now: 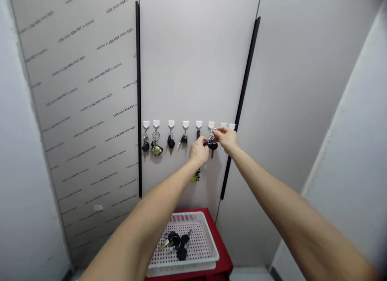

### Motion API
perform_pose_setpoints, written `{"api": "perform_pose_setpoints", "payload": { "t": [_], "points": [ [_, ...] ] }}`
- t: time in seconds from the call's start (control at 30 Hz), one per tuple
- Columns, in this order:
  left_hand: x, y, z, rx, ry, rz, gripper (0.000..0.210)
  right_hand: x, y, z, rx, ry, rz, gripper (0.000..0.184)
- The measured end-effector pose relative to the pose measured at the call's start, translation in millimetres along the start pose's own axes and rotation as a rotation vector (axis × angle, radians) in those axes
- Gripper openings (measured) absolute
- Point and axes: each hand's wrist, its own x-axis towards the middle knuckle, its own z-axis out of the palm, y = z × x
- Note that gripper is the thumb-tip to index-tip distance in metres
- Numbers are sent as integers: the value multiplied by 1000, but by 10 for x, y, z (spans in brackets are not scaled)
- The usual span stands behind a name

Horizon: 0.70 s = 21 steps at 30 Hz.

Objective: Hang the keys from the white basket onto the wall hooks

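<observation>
A bunch of keys (213, 146) with black heads is at the sixth white hook (211, 124) from the left. My right hand (228, 140) pinches its metal ring just below that hook; I cannot tell whether the ring is on it. Beside it my left hand (199, 152) is closed at the black key head, with a key blade pointing down. Behind my left hand a black strap (198, 134) hangs from the neighbouring hook, and a yellow-green and black charm (196, 176) shows below the wrist.
Other key bunches (171, 142) hang on hooks to the left, one with a gold-coloured fob (157, 150). Below, a white perforated basket (208, 242) holding several black-headed keys (181, 248) stands on a red surface (222, 252). Black vertical handles (138, 91) flank the panel.
</observation>
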Motion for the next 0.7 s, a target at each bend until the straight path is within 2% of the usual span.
{"api": "perform_pose_setpoints", "payload": {
  "t": [0.17,0.4,0.6,0.7],
  "points": [
    [169,18,87,29,19,-11,24,184,30,50,-96,37,35,9],
    [129,-119,187,41,-19,-35,24,163,284,89,-106,-5,83,8],
    [57,-193,124,26,-69,-55,30,105,377,90,-230,2,52,19],
    [-5,-300,62,7,-118,-66,34,66,422,52,-310,-8,18,25]
  ]
}}
